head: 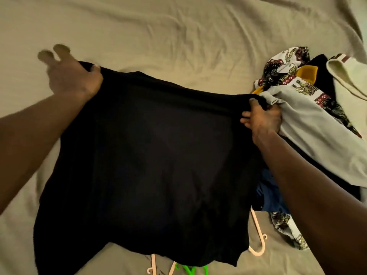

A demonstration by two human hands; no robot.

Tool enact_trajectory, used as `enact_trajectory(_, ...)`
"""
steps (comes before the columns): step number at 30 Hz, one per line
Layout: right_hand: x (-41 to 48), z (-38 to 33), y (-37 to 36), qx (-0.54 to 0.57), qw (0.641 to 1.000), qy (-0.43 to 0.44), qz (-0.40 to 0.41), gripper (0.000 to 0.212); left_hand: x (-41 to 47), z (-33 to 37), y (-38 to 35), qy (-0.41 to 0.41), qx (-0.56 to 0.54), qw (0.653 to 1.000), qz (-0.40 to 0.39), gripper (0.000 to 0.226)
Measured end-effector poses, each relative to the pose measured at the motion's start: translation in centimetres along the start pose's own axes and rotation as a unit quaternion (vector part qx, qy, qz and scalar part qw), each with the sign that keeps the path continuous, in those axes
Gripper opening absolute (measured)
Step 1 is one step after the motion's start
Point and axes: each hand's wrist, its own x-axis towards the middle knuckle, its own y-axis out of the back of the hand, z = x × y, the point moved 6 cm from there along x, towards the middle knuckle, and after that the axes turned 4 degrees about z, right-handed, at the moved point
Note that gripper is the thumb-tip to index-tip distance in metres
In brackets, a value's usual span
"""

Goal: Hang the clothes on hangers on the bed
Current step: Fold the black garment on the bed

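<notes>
A black shirt (151,159) is stretched out flat above the bed between both hands. My left hand (73,78) pinches its far left corner with thumb against the cloth, two fingers sticking out straight. My right hand (262,118) grips the far right corner with curled fingers. The shirt hides most of the hangers lying under it: a pink hanger (258,241) shows at its right edge, and a green hanger (193,269) and another pink hanger (153,264) poke out at its near edge.
A pile of clothes lies at the right: a grey garment (309,124), a white patterned shirt (286,66), a blue garment (272,193) and a cream one (349,76). The tan bedsheet (158,36) spreads wrinkled across the rest.
</notes>
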Motion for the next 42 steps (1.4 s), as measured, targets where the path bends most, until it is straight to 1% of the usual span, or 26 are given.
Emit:
enact_trajectory(2, -0.1, -0.6, -0.6, -0.016, 1.000, 0.004, 0.001, 0.029, -2.2, 3.1, 0.2, -0.131, 0.053, 0.989, 0.052, 0.064)
enact_trajectory(3, -0.1, -0.6, -1.0, 0.000, 1.000, -0.014, -0.001, 0.028, -3.4, 4.8, -0.3, -0.203, 0.053, 0.976, 0.052, 0.063)
enact_trajectory(4, 0.0, -0.4, -1.5, 0.033, 0.998, -0.046, -0.001, 0.027, -4.5, 6.4, -1.1, -0.257, 0.028, 0.966, 0.023, 0.063)
enact_trajectory(5, 0.1, -0.3, -2.1, 0.080, 0.993, -0.084, 0.000, 0.025, -5.3, 7.8, -2.2, -0.300, -0.008, 0.954, -0.023, 0.064)
enact_trajectory(6, 0.2, -0.3, -2.5, 0.129, 0.985, -0.116, 0.001, 0.024, -5.8, 8.8, -3.6, -0.325, -0.030, 0.941, -0.084, 0.064)
enact_trajectory(7, 0.5, -0.4, -2.9, 0.170, 0.976, -0.135, 0.003, 0.025, -5.7, 9.4, -4.8, -0.326, -0.033, 0.935, -0.139, 0.063)
enact_trajectory(8, 0.9, -0.6, -3.1, 0.197, 0.970, -0.142, 0.010, 0.027, -5.2, 9.6, -5.9, -0.308, -0.033, 0.935, -0.171, 0.059)
enact_trajectory(10, 1.9, -1.0, -2.8, 0.226, 0.965, -0.134, 0.029, 0.028, -3.3, 9.3, -6.9, -0.238, -0.066, 0.953, -0.174, 0.037)
enact_trajectory(12, 2.6, -1.1, -2.4, 0.246, 0.962, -0.111, 0.038, 0.026, -1.7, 8.6, -6.9, -0.145, -0.148, 0.964, -0.168, 0.014)
enact_trajectory(13, 2.8, -1.0, -2.3, 0.248, 0.963, -0.097, 0.039, 0.025, -1.0, 8.2, -6.9, -0.114, -0.176, 0.963, -0.167, 0.008)
enact_trajectory(14, 2.7, -0.8, -2.3, 0.248, 0.965, -0.083, 0.036, 0.024, -0.6, 8.1, -6.8, -0.114, -0.186, 0.962, -0.166, 0.006)
enact_trajectory(15, 2.7, -0.6, -2.4, 0.248, 0.966, -0.071, 0.029, 0.023, -0.6, 8.2, -6.6, -0.145, -0.176, 0.960, -0.163, 0.009)
enact_trajectory(17, 2.4, -0.3, -2.6, 0.248, 0.967, -0.059, 0.010, 0.019, -1.0, 8.8, -6.6, -0.240, -0.138, 0.946, -0.170, 0.021)
enact_trajectory(18, 2.2, -0.3, -2.6, 0.251, 0.966, -0.057, 0.001, 0.020, -1.3, 9.0, -6.8, -0.273, -0.115, 0.937, -0.186, 0.024)
enact_trajectory(19, 2.2, -0.3, -2.6, 0.252, 0.966, -0.055, -0.007, 0.024, -1.5, 9.1, -7.0, -0.285, -0.096, 0.932, -0.203, 0.022)
enact_trajectory(21, 2.2, -0.4, -2.6, 0.244, 0.968, -0.056, -0.024, 0.027, -1.1, 9.1, -7.2, -0.260, -0.095, 0.936, -0.218, 0.011)
enact_trajectory(22, 2.2, -0.3, -2.7, 0.239, 0.969, -0.061, -0.033, 0.025, -0.9, 9.1, -7.1, -0.229, -0.127, 0.939, -0.222, 0.008)
enact_trajectory(24, 2.3, 0.0, -2.7, 0.235, 0.968, -0.076, -0.041, 0.026, -0.3, 9.0, -6.9, -0.171, -0.200, 0.942, -0.207, 0.007)
enact_trajectory(26, 2.4, 0.3, -2.6, 0.238, 0.966, -0.089, -0.038, 0.030, -0.3, 8.6, -7.1, -0.150, -0.218, 0.948, -0.176, 0.010)
enact_trajectory(29, 2.3, 0.5, -2.5, 0.248, 0.963, -0.099, -0.039, 0.034, -1.1, 8.0, -8.2, -0.166, -0.200, 0.950, -0.175, 0.014)
enact_trajectory(32, 1.8, -0.1, -2.5, 0.240, 0.965, -0.091, -0.057, 0.028, -1.6, 8.2, -8.4, -0.209, -0.139, 0.942, -0.221, 0.028)
enact_trajectory(34, 1.7, -0.5, -2.4, 0.221, 0.968, -0.092, -0.072, 0.028, -1.8, 8.5, -7.9, -0.218, -0.118, 0.939, -0.239, 0.030)
enact_trajectory(36, 1.6, -0.8, -2.2, 0.197, 0.971, -0.107, -0.084, 0.025, -2.0, 8.7, -6.5, -0.223, -0.130, 0.943, -0.212, 0.023)
enact_trajectory(38, 1.1, -1.6, -1.2, 0.173, 0.976, -0.107, -0.080, 0.018, -2.8, 8.6, -4.2, -0.246, -0.135, 0.949, -0.145, 0.019)
enact_trajectory(40, -0.6, -2.4, 0.5, 0.158, 0.981, -0.090, -0.066, 0.021, -4.4, 8.3, -1.4, -0.303, -0.099, 0.944, -0.081, 0.023)
enact_trajectory(42, -3.3, -2.4, 3.0, 0.168, 0.981, -0.069, -0.061, 0.017, -6.5, 7.2, 1.0, -0.361, -0.058, 0.930, -0.036, 0.028)
